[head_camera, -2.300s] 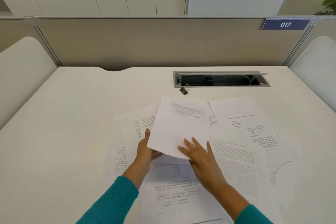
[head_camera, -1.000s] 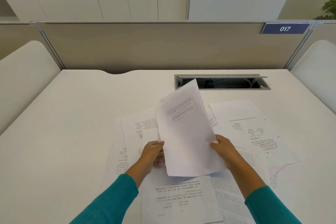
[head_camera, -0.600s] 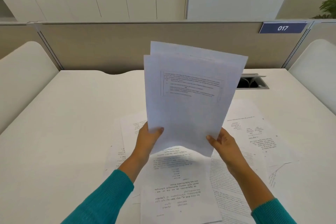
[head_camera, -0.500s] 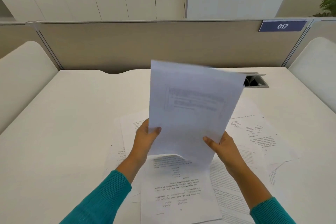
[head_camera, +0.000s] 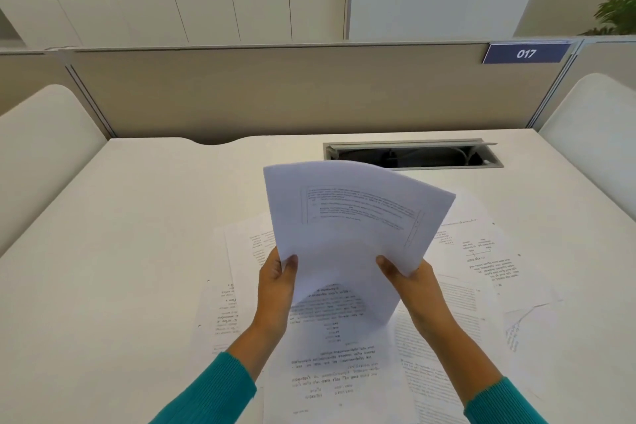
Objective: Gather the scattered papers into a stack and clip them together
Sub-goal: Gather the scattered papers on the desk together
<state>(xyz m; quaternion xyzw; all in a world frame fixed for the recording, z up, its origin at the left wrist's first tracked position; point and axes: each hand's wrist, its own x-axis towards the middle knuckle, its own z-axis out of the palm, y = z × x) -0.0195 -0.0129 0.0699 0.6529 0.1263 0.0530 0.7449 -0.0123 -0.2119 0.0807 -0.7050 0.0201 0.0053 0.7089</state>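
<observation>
Lowered since the frame half a second ago, the held sheets now bow backward, their top edge curling toward the far side instead of standing upright. Nearest the camera, loose papers lie spread flat on the white counter in the lower centre and right of the frame. Above them, the left hand pinches the sheets' lower left edge, thumb on the front face; the right hand pinches the lower right edge the same way. Sheets rise between both grips, long axis running from the hands up and away, tilted slightly right. Beyond, a cable slot sits in the counter, then a divider panel with a blue sign.
</observation>
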